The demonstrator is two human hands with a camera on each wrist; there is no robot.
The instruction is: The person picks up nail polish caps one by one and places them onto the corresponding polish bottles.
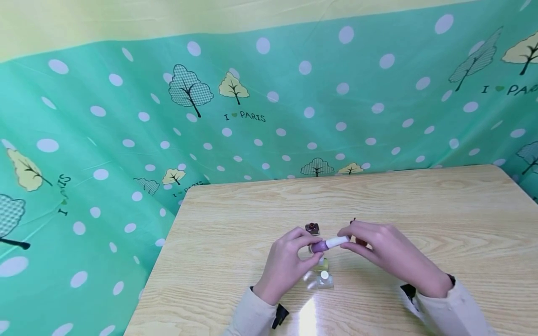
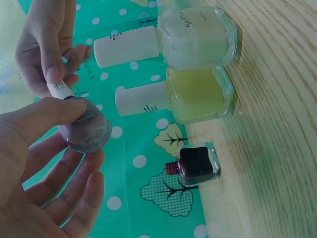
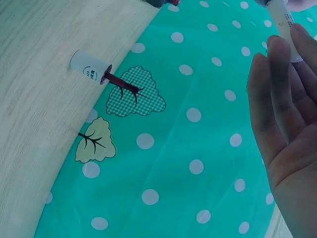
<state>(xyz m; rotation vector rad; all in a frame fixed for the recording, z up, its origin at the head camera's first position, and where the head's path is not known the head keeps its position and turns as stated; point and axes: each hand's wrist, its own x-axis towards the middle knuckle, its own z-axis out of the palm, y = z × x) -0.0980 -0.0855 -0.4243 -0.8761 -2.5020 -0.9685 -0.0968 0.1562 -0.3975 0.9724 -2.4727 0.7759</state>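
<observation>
My left hand (image 1: 286, 261) holds a purple nail polish bottle (image 1: 318, 247) between thumb and fingers, tilted above the table. The fingertips of my right hand (image 1: 386, 245) pinch the far end of its white cap (image 1: 337, 241); the cap is on the bottle. Just beyond the hands stands a small dark red nail polish bottle (image 2: 198, 163), uncapped with its threaded neck bare. Its likely match, a white cap (image 3: 90, 66) with a dark red brush, stands brush up on the table, mostly hidden behind my right hand in the head view.
Nearer to me, a yellow nail polish bottle (image 2: 198, 96) and a clear whitish one (image 2: 198, 42) stand side by side, both with white caps. The wooden table (image 1: 235, 210) meets a green dotted curtain (image 1: 286, 93) at its back and left.
</observation>
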